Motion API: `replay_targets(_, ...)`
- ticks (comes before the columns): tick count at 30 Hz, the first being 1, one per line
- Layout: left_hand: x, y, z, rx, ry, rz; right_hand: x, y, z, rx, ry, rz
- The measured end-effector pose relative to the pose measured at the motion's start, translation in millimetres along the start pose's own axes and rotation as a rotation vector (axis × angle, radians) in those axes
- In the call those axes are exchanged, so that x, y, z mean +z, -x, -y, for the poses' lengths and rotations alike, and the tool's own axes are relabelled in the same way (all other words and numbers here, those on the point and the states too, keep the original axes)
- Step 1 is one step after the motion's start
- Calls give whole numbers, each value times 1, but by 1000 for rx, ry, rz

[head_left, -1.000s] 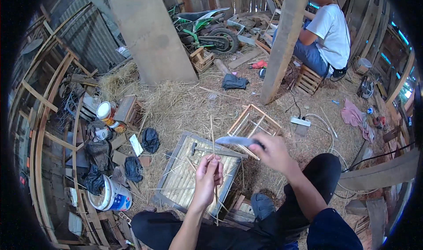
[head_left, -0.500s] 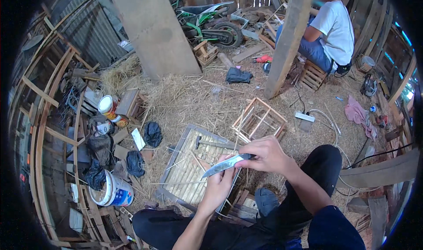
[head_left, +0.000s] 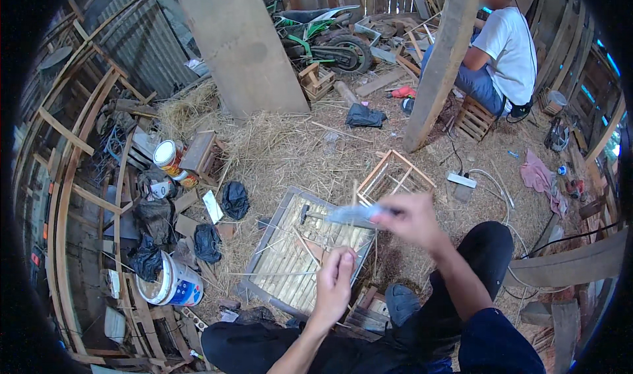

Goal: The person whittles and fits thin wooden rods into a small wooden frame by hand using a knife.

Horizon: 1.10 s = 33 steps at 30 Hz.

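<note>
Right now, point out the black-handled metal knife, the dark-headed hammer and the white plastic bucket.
Black-handled metal knife [head_left: 351, 214], head camera view: on the blurred blade.
Dark-headed hammer [head_left: 304, 214], head camera view: on its head.
White plastic bucket [head_left: 187, 289], head camera view: on its wall.

Knife [head_left: 351, 214] above panel [head_left: 280, 263], bucket [head_left: 183, 281] left

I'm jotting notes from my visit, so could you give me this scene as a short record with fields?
Left hand: closed, apparently around a thin strip
Right hand: gripping a knife, its blade blurred
Below the hands: slatted panel, a hammer lying on it
Beyond the panel: open wooden frame
Left side: white bucket
Back: motorbike
Other person: seated on a slatted crate, wearing a white shirt
</note>
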<state>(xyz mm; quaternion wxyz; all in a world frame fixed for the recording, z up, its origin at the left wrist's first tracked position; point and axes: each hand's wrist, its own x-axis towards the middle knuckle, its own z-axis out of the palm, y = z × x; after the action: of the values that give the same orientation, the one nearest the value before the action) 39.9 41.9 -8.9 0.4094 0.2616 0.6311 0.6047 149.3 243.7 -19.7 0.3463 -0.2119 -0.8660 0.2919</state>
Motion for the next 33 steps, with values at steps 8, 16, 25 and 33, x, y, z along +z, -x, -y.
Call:
replay_targets(8, -26, -7, 8, -98, 133, 58, -29, -1, -24, 258, 176, -114)
replay_targets(16, -32, -33, 15, -178, 340, 47, 12, 10, 12, 51, -36, 219)
replay_targets(25, -14, -40, 2, -186, 228, 49, 28, 6, 33, -180, 28, 322)
replay_targets(33, -9, -34, 2, -124, 189, 78, 29, -4, 26, -134, -31, 269)
